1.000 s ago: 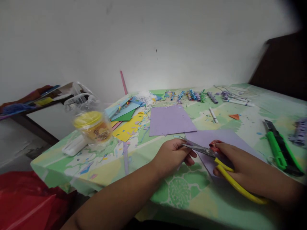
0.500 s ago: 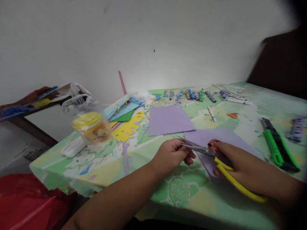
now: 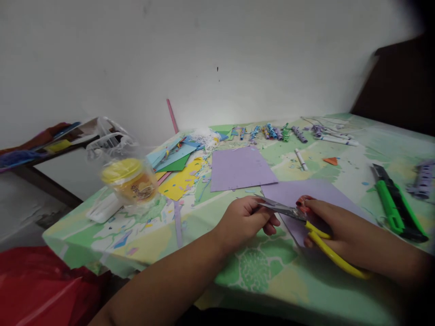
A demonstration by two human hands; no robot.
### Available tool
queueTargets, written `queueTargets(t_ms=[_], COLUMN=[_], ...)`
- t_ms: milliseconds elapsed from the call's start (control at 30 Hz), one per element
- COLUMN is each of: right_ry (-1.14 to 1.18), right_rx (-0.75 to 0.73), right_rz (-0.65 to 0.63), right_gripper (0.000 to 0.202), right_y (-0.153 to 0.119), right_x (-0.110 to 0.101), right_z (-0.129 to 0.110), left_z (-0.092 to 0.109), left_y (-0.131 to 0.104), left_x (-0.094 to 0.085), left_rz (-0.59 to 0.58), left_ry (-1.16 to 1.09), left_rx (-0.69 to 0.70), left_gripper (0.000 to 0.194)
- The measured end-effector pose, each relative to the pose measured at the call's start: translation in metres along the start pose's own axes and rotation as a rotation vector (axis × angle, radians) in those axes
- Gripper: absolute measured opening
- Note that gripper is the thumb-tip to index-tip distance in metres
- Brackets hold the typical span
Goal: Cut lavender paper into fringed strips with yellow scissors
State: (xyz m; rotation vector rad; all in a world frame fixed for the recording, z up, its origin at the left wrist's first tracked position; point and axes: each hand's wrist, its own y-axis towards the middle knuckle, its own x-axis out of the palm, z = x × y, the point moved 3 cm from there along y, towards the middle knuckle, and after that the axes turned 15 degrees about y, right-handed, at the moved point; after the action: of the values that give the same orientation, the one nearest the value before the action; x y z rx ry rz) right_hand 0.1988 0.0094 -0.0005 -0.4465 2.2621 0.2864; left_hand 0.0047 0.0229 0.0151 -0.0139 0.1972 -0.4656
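Green, yellow and white patterned cloth covers the table (image 3: 204, 222), which lies below the scissors (image 3: 292, 213). One purple sheet (image 3: 324, 194) lies beneath and beyond the scissors, and a second purple sheet (image 3: 241, 170) lies beyond them to the left. A yellow-lidded tub (image 3: 136, 181) in clear plastic stands well to their left. The right hand (image 3: 350, 233) is at the handle end of the scissors, its grip closed around the yellow handles. Something reddish shows by its thumb, too small to identify. The left hand (image 3: 243, 222) is at the blade end, its thumb and forefinger drawn nearly together; whether that grip has hold of anything is hidden. The scissors are raised between the hands, and their blades stand only slightly apart, which suggests a small or nearly finished snip rather than a wide bite. To the right of the scissors lies a green-and-black cutter (image 3: 394, 210); beyond them are a white marker (image 3: 301, 160) and, smallest, an orange scrap (image 3: 331, 160).
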Motion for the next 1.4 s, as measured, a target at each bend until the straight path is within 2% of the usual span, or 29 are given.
queueTargets(t_ms=[500,733,867,1033,1167,1300,1400], right_ry=[-0.031,0.026,0.001,0.014,0.020,-0.017,-0.028], right_rx=[-0.012,0.026,0.017,0.030,0.032,-0.024,-0.005], right_rz=[0.063,0.013,0.033,0.020,0.027,0.080,0.078], right_gripper=[0.035,0.034,0.038,0.037,0.036,0.039,0.040], right_y=[-0.0009,-0.0029,-0.0032,-0.0017,-0.0014,-0.0026,-0.0028], right_x=[-0.0017,-0.0013,-0.0032,-0.0037,-0.0021,-0.0024,-0.0032], right_z=[0.0038,0.0003,0.0021,-0.0001,-0.0018,-0.0013,-0.0017], left_z=[0.0007,-0.0011,-0.0027,-0.0006,0.0022,0.0015,0.0010], left_y=[-0.0003,0.0011,0.0024,0.0028,0.0012,0.0002,0.0002], left_x=[0.0007,-0.0014,-0.0025,-0.0024,-0.0008,0.0023,0.0030], left_rz=[-0.021,-0.003,0.024,0.042,0.052,0.021,0.013], left_ry=[-0.032,-0.094,-0.125,-0.085,-0.037,-0.085,-0.111], left_rx=[-0.058,-0.042,-0.056,-0.050,-0.097,-0.158,-0.155], left_gripper=[0.018,0.015,0.010,0.013,0.017,0.015,0.014])
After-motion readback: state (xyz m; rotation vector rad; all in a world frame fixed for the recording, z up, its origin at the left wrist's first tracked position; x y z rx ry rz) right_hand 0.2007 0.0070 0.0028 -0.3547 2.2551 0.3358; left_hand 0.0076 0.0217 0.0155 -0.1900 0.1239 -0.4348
